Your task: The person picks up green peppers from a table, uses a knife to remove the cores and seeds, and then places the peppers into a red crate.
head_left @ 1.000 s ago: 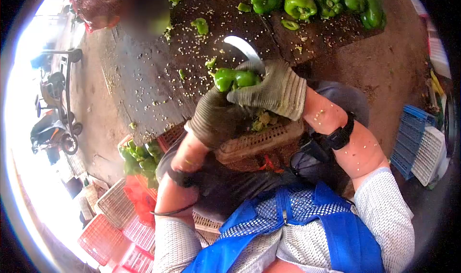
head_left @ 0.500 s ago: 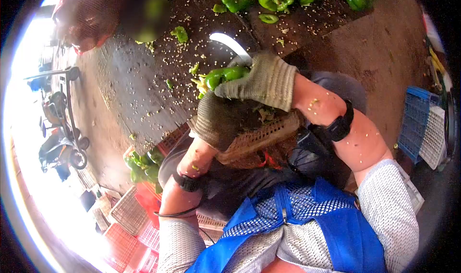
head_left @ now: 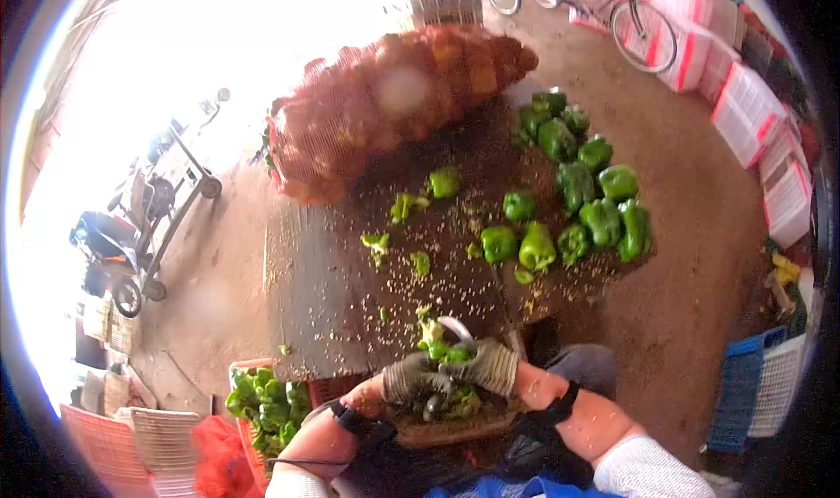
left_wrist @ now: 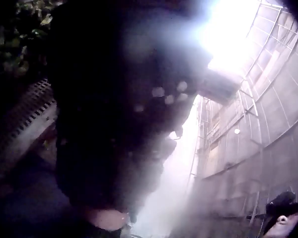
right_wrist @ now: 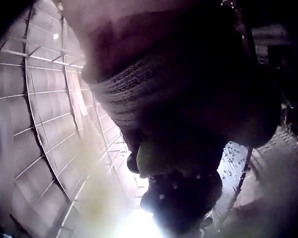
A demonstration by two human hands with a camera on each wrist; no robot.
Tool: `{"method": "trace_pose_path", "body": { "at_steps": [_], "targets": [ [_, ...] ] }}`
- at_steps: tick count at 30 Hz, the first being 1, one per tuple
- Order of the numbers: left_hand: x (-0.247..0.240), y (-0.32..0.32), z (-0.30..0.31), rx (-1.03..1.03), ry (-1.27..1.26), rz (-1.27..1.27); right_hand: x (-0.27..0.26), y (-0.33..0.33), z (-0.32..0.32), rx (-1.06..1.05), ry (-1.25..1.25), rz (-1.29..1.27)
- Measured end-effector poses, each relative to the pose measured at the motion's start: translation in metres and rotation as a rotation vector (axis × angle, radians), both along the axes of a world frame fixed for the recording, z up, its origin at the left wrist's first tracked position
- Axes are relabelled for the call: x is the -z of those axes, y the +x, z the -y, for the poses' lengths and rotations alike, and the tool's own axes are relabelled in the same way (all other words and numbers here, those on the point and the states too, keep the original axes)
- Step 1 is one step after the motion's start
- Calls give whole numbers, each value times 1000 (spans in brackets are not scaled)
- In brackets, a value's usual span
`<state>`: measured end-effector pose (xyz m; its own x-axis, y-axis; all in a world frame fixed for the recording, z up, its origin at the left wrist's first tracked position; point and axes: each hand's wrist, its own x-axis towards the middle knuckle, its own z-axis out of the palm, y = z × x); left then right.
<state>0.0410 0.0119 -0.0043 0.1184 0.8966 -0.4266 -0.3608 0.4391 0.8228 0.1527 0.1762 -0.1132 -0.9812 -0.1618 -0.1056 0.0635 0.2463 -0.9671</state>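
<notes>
In the head view both hands wear grey knit gloves and meet at the near edge of a dark board. My left hand holds a green bell pepper from below. A curved knife is gripped in my right hand, its blade rising above the pepper and its handle hidden by the glove. Pale core pieces show at the pepper's left end. Beneath the hands sits a basket with green scraps. Both wrist views are very dark; a bit of green pepper shows under the right glove.
Several whole peppers lie on the board's right side, with scraps and seeds scattered about. A big red mesh sack lies across the far end. At left stand a crate of peppers and more crates; blue and white crates stand right.
The head view has tilted up, bringing the whole board, sack and bicycle into view. Pale core pieces now stick out at the pepper's left end. Both hands keep their hold.
</notes>
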Motion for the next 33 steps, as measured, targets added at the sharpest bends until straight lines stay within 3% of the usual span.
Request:
{"method": "trace_pose_path", "body": {
  "at_steps": [1,2,4,5,8,10,12,13,14,15,17,19,21,22,25,26,31,33],
  "targets": [
    [0,1,-3,5,17,6,-38,10,-9,137,-290,83],
    [3,4,-6,-12,18,36,-39,15,-11,179,-365,194],
    [12,15,-18,-108,10,107,-54,11,-12,205,-289,304],
    [17,19,-23,-157,10,119,9,11,-15,126,-80,93],
    [44,30,-32,-76,187,-327,27,14,-13,111,-268,164],
    [66,24,-20,12,56,-102,-13,11,-13,131,-537,286],
    [66,19,-15,58,52,-8,-40,14,-15,108,-125,432],
    [56,18,-18,62,115,-30,-35,17,-12,139,-314,368],
    [47,16,-21,62,178,-52,-29,13,-13,51,-51,566],
    [21,8,-21,84,168,-120,-26,11,-12,56,-60,498],
    [43,0,-17,136,363,-206,-29,3,-16,108,-131,227],
    [18,-5,-11,-33,43,83,-50,2,-26,147,-172,115],
    [-17,-11,-17,-64,13,-10,-68,1,-33,196,-200,109],
    [-13,-12,-19,-183,-2,251,-83,1,-34,273,-284,178],
    [-7,-7,-24,-369,-74,-46,-110,-2,-42,407,-145,329],
    [-1,-9,-24,-425,74,-123,-97,-3,-37,493,-378,315],
    [10,-30,-23,-477,124,-252,-55,-2,-57,576,-16,233],
    [27,-38,-22,-538,129,-204,-40,1,-66,582,-80,227]
  ]
}}
